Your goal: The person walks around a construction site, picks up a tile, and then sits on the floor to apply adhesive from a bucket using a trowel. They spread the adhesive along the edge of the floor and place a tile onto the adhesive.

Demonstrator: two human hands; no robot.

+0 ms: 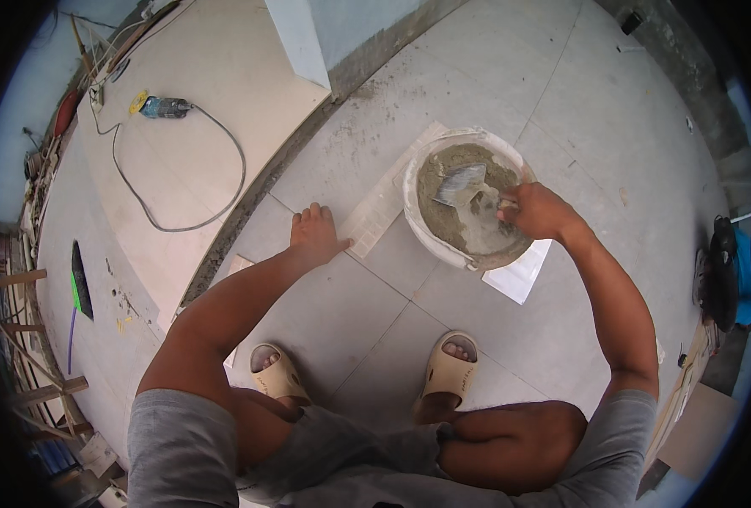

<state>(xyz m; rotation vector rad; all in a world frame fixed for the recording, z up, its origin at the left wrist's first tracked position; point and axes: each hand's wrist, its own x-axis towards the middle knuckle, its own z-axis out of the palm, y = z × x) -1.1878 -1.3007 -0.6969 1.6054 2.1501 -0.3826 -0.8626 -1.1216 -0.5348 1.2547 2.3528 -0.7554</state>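
Observation:
My right hand (534,209) grips the handle of a trowel (461,179), its metal blade lying in grey mortar (455,227) inside a round white bucket (412,196) on the floor. My left hand (316,233) rests with fingers spread on the floor at the lower end of a narrow, light tile strip (379,196), left of the bucket. A white rectangular piece (517,281) lies partly under the bucket's right side.
A raised pale step (181,59) carries a corded angle grinder (162,107). A green-and-black tool (79,279), timber offcuts (16,279) and clutter line the left. Dark objects beside something blue (743,288) stand at right. My sandalled feet (445,368) are below the bucket.

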